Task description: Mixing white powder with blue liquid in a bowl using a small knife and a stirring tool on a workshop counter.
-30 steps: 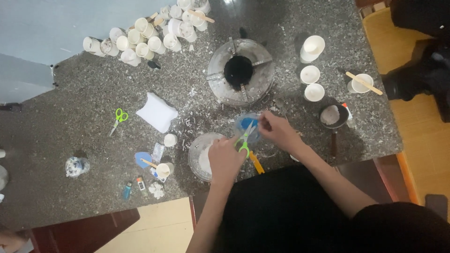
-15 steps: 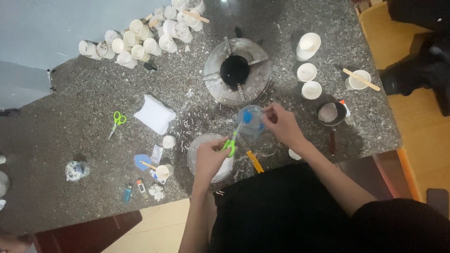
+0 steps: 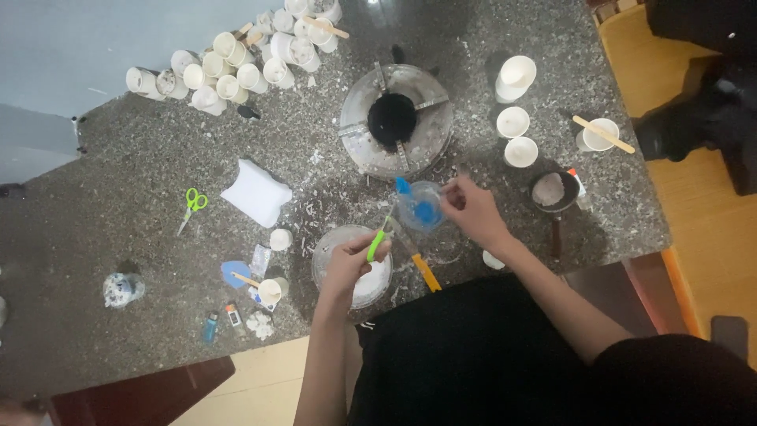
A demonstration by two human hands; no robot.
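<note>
Clear plastic cup point(image 3: 422, 209) with blue inside, pinched at its rim by right hand point(image 3: 473, 209), at 6 o'clock of the metal burner point(image 3: 397, 120). Left hand point(image 3: 351, 264) grips one green-handled tool point(image 3: 378, 241), tip at cup. Three white cups point(image 3: 513, 122) at burner's 3 o'clock; one green scissors point(image 3: 192, 203) at 9.

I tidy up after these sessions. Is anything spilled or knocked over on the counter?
Yes. White flakes lie scattered over the stone counter between the burner and the white pad. At the far edge, a cluster of paper cups lies tipped on its sides. The rest stands upright.
</note>
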